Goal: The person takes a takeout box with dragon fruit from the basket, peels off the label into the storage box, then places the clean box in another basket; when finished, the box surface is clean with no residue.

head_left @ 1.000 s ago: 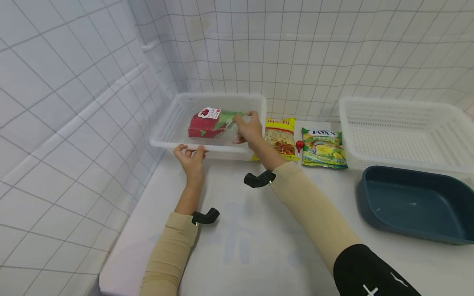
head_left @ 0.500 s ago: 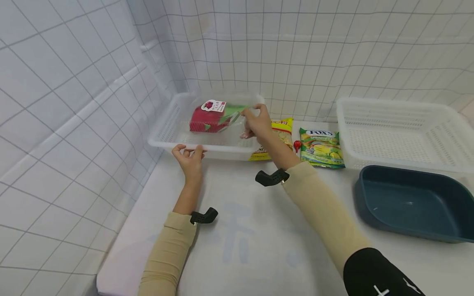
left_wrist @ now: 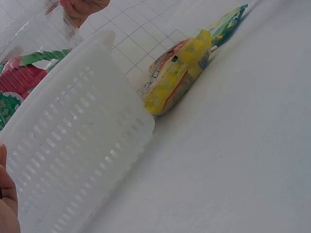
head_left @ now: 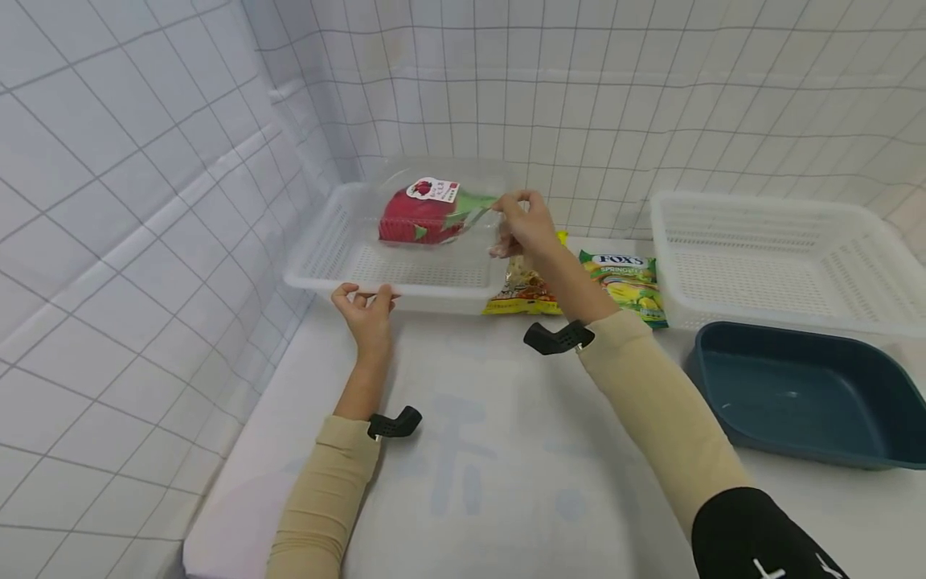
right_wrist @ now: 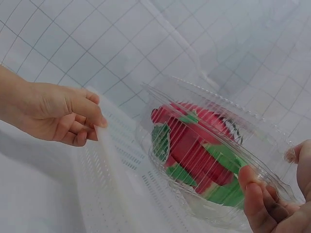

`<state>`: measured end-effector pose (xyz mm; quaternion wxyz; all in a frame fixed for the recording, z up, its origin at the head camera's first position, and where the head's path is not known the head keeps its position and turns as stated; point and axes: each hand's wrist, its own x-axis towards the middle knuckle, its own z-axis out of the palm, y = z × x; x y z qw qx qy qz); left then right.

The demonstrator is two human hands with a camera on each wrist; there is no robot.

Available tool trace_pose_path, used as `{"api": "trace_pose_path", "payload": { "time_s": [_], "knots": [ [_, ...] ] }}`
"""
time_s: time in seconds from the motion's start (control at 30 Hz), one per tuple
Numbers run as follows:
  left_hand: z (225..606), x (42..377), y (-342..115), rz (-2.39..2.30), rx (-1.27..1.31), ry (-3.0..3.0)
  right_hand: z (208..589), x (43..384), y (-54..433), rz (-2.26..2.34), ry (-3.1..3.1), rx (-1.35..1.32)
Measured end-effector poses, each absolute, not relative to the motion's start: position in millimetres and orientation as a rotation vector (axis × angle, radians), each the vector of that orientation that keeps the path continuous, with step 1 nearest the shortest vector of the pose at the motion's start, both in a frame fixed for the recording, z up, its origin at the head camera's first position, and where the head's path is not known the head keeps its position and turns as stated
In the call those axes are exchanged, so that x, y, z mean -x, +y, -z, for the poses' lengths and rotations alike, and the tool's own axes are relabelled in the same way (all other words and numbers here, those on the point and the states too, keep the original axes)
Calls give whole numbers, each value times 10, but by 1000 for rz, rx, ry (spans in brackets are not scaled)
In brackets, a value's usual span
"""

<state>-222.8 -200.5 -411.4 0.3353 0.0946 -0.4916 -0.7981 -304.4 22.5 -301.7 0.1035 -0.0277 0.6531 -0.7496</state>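
Note:
My right hand pinches the right edge of a clear plastic box of dragon fruit, thumb on one side and fingers on the other. The box has a white label and is raised over the left white basket, its far part above the back rim. In the right wrist view, red and green fruit shows through the ribbed plastic. My left hand grips the basket's front rim between thumb and fingers. In the left wrist view only part of this hand shows.
A yellow noodle bag lies against the basket's right side, partly behind my right arm. A green FOX'S candy bag is beside it. Farther right are a second white basket and, in front, a dark blue tub. Tiled-pattern cloth walls stand behind and left.
My right hand has lifted the dragon fruit box up and to the right out of the basket. My left hand has kept its hold on the rim. My right arm now covers more of the bags.

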Motion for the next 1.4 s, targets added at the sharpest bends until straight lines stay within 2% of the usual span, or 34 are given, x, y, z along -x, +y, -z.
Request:
{"api": "trace_pose_path", "payload": {
  "time_s": [0.67, 1.4],
  "knots": [
    [4084, 2234, -2028, 2073, -272, -1310, 2847, 3000, 737, 2191, 1975, 122],
    [4085, 2222, -2125, 2067, -251, -1319, 2772, 2926, 1354, 2232, 1957, -17]
  ]
}}
